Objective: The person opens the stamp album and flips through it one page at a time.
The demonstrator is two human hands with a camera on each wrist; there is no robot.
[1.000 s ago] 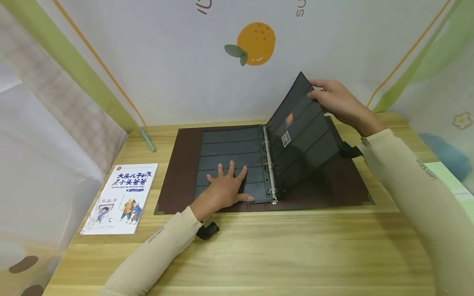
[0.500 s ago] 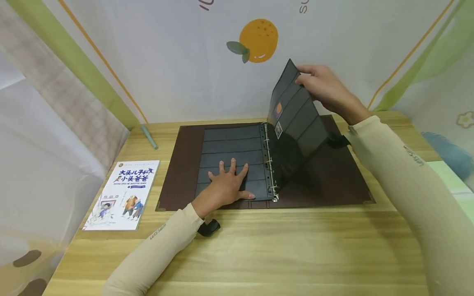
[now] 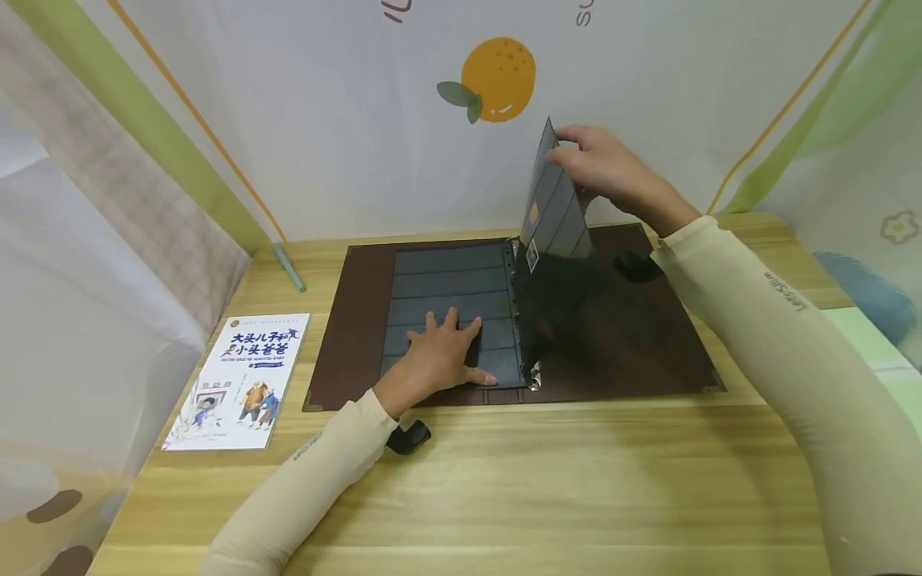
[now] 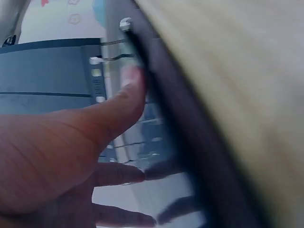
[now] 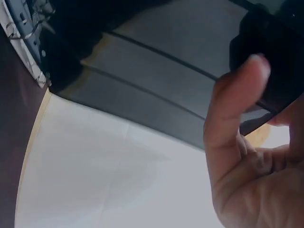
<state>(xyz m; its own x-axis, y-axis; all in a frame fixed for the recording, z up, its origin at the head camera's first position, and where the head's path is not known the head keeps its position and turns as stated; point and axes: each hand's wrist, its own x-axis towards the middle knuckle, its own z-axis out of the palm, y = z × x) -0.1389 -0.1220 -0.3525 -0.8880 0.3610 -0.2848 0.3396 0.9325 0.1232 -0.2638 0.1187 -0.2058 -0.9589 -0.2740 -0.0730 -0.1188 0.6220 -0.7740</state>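
A brown ring binder (image 3: 648, 336), a stamp album, lies spread on the table with black pocket pages. My left hand (image 3: 435, 352) rests with fingers spread on the left-hand page (image 3: 450, 282). My right hand (image 3: 601, 164) pinches the outer edge of a raised black album page (image 3: 558, 216) between thumb and fingers; the page stands nearly upright from the rings. On that page sit an orange-and-purple stamp (image 3: 534, 214) and a pale stamp (image 3: 532, 256). In the right wrist view the thumb (image 5: 237, 102) presses on the page's dark face. Most of the metal rings (image 3: 535, 376) are hidden behind the page.
Left of the binder lies a white picture-covered book (image 3: 238, 380). A grey-green pen-like stick (image 3: 290, 269) lies at the table's back left. Behind the table hangs a white cloth (image 3: 346, 144) printed with an orange. Something pale green (image 3: 882, 352) is at the right edge.
My right hand has moved left with the page, swinging it from a rightward lean to nearly upright. My left hand has stayed on the left-hand page.
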